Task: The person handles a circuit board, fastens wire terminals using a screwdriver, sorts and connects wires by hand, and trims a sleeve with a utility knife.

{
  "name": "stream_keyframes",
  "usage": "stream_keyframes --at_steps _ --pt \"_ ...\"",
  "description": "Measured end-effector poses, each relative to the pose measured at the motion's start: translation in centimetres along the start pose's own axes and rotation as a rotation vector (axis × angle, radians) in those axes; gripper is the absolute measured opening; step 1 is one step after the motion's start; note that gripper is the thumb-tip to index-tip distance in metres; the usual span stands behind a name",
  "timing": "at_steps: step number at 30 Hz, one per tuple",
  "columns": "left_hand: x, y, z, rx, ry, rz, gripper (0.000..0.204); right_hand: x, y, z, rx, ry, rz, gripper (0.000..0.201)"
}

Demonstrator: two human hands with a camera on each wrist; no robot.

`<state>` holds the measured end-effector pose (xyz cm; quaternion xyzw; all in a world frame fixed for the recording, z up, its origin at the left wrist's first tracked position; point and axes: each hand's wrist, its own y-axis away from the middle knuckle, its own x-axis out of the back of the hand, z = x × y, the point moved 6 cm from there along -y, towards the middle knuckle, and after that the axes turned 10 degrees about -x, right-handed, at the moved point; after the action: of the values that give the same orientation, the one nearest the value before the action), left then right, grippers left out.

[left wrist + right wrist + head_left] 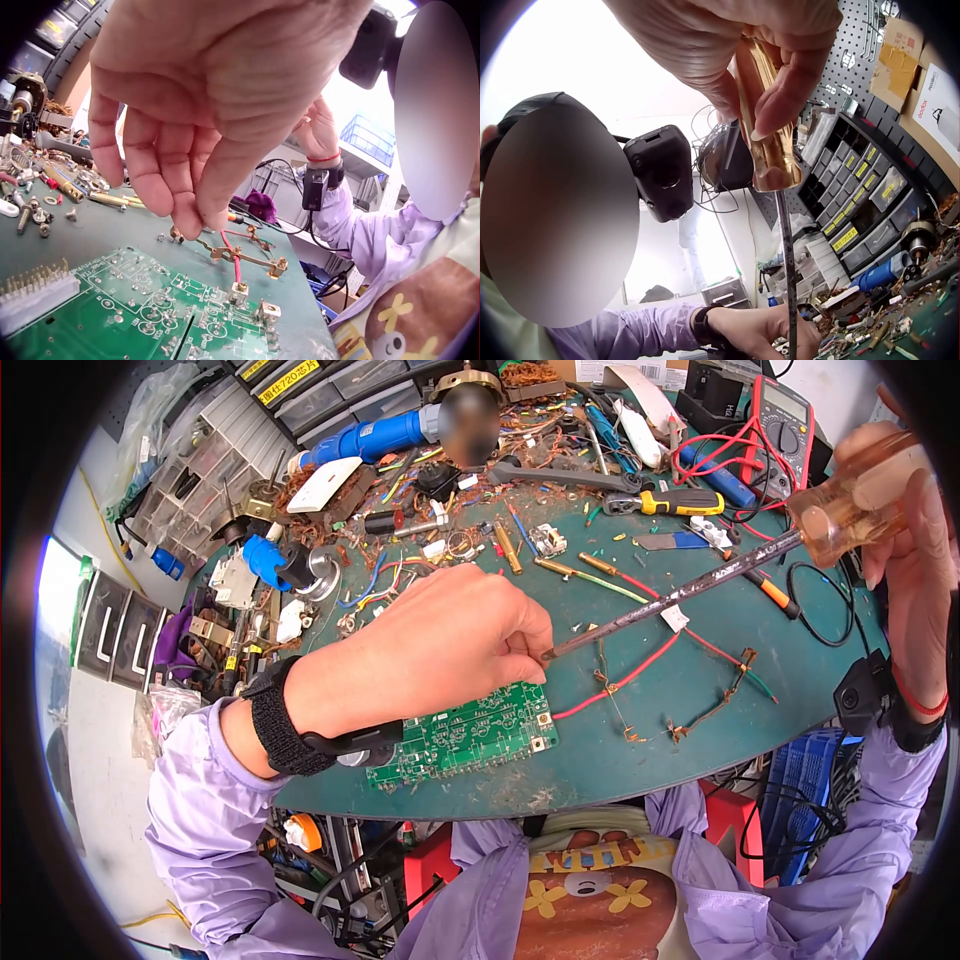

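The right hand (905,530) is raised and grips the amber handle (850,505) of a long screwdriver, also seen in the right wrist view, where thumb and fingers wrap the handle (772,161). Its dark shaft (680,595) slants down left to the left hand (450,630), whose thumb and index finger meet at the tip; any small part between them is hidden. In the left wrist view the left hand (202,112) has its fingertips together above a brass strip (240,256). Below the left hand lies a green circuit board (470,735), partly covered by wrist and camera.
Right of the board, red wires (645,665) and brass strips (715,710) lie on the green tabletop (630,770). Farther back are a yellow-black tool (680,503), a utility blade, a red multimeter (780,430) and a heap of scrap wire. Drawer cabinets stand behind.
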<state>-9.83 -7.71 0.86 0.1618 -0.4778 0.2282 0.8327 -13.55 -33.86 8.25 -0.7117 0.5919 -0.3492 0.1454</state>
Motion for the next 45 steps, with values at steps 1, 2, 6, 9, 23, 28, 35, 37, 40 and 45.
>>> stream_keyframes --at_steps 1,2,6,9,23,28,35,37,40,45 --pt "0.1 0.0 0.1 0.0 -0.001 0.0 0.014 0.0 0.0 0.0 0.0 0.001 0.001 0.059" --pt "0.2 0.0 0.2 0.019 0.005 -0.01 0.014 0.0 0.0 0.0 -0.001 0.002 0.001 0.059" --pt "0.3 0.1 0.5 0.04 -0.029 -0.033 0.014 0.0 -0.1 -0.2 -0.002 0.009 0.002 0.059" --pt "0.3 0.3 0.6 0.012 -0.057 -0.025 0.015 -0.2 -0.1 -0.2 -0.005 0.012 0.001 0.059" --pt "-1.0 1.8 2.3 -0.027 -0.105 -0.001 0.013 -1.8 0.1 -1.6 0.006 0.017 -0.033 0.059" --pt "-1.8 2.5 3.2 -0.056 -0.104 -0.001 0.013 -2.6 0.3 -2.5 0.027 0.018 -0.053 0.06" --pt "-2.9 3.0 3.2 -0.074 -0.016 0.025 0.013 -3.1 1.6 -3.2 0.04 0.021 -0.057 0.06" --pt "-3.2 3.3 3.3 -0.077 -0.006 0.039 0.013 -3.3 2.0 -3.2 0.038 0.018 -0.058 0.06" --pt "-3.6 3.6 3.4 -0.089 -0.029 0.038 0.01 -3.3 2.4 -3.4 0.037 0.018 -0.057 0.06" --pt "-3.4 3.9 3.1 -0.152 -0.066 0.108 0.007 -3.4 2.7 -3.8 0.043 0.026 -0.059 0.06"
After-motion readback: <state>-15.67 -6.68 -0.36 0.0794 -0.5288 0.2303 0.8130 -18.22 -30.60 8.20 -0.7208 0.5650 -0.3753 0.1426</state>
